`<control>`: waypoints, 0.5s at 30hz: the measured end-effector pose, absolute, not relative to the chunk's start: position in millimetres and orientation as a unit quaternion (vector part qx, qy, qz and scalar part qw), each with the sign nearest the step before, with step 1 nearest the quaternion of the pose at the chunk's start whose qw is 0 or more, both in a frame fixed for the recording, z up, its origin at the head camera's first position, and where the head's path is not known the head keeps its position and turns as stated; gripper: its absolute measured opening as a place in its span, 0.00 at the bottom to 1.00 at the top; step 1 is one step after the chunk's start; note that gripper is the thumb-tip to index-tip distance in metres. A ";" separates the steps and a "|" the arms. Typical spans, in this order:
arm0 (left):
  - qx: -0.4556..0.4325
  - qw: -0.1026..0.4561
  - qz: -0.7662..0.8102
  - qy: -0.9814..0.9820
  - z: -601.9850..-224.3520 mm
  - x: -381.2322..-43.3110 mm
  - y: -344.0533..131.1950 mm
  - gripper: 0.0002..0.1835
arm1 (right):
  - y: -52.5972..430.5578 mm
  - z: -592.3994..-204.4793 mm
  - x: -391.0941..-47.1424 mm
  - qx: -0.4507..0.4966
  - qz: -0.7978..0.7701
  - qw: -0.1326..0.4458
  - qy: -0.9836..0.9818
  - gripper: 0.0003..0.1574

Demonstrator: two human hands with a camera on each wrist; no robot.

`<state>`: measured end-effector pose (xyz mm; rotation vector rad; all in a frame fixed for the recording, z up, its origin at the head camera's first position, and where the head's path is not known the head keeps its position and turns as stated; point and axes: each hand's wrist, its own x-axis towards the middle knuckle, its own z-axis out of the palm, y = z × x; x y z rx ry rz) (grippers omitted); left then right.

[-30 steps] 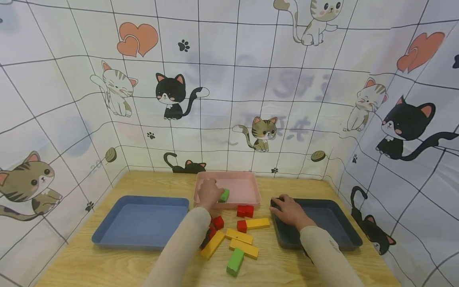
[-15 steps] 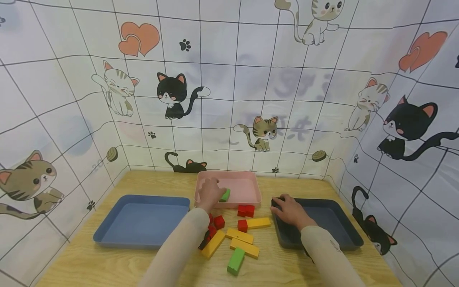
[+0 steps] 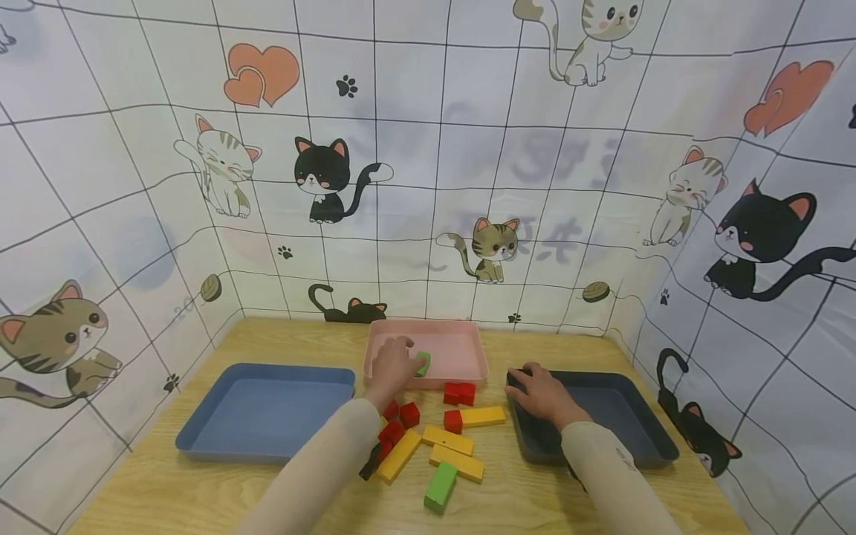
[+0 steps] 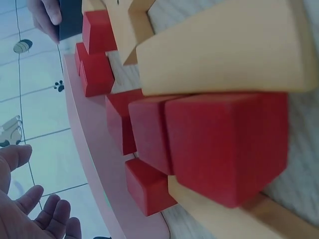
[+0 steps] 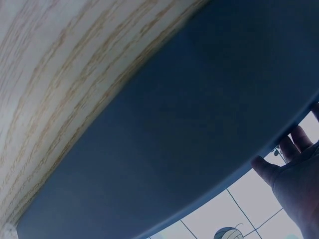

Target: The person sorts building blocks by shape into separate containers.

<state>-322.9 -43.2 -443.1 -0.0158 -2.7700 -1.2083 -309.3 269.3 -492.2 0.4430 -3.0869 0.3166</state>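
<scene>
My left hand (image 3: 393, 365) hovers at the left part of the pink tray (image 3: 461, 358), its fingers loosely bent. Partly behind the thumb, a green block (image 3: 424, 363) sits in that tray. The left wrist view shows the left hand (image 4: 37, 216) with parted fingers and nothing between them; red blocks (image 4: 209, 144) and yellow blocks (image 4: 224, 55) lie near its wrist. My right hand (image 3: 543, 392) rests on the left rim of the dark tray (image 3: 615, 416). In the right wrist view, the right hand's fingertips (image 5: 264, 165) touch that rim.
A blue tray (image 3: 267, 412) stands at the left. Between the outer trays lie several red blocks (image 3: 459, 394) and yellow blocks (image 3: 456, 462), plus one green block (image 3: 441, 487) nearest me. A dark object (image 3: 370, 464) lies by the left sleeve. Cat-patterned cloth walls surround the table.
My left forearm has shifted left, uncovering more red blocks and the dark object. The left hand has drawn slightly back, and its thumb now covers more of the green block. The right hand stays put.
</scene>
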 end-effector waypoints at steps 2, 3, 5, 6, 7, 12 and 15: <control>-0.007 0.055 -0.405 -0.913 -442.2 -318.6 -43.9 0.24 | 269.5 -492.5 -309.3 0.142 0.102 0.003 -0.985 0.35; -0.008 0.054 -0.405 -0.913 -441.9 -316.7 -44.4 0.24 | 269.6 -492.5 -309.2 0.142 0.102 0.004 -0.985 0.35; -0.011 0.053 -0.406 -0.912 -441.7 -313.0 -45.3 0.25 | 269.5 -492.2 -309.1 0.142 0.103 0.004 -0.984 0.35; -0.013 0.053 -0.405 -0.913 -441.6 -311.2 -45.9 0.25 | 269.6 -492.1 -309.1 0.142 0.103 0.005 -0.984 0.34; -0.015 0.053 -0.406 -0.912 -441.4 -309.2 -46.5 0.25 | 269.6 -491.9 -309.1 0.143 0.103 0.006 -0.984 0.34; -0.043 0.049 -0.411 -0.909 -440.3 -294.4 -51.6 0.24 | 269.4 -491.5 -308.8 0.144 0.102 0.006 -0.984 0.35; -0.061 0.045 -0.427 -0.901 -438.8 -282.5 -53.6 0.26 | 269.3 -491.9 -309.4 0.141 0.102 0.005 -0.985 0.35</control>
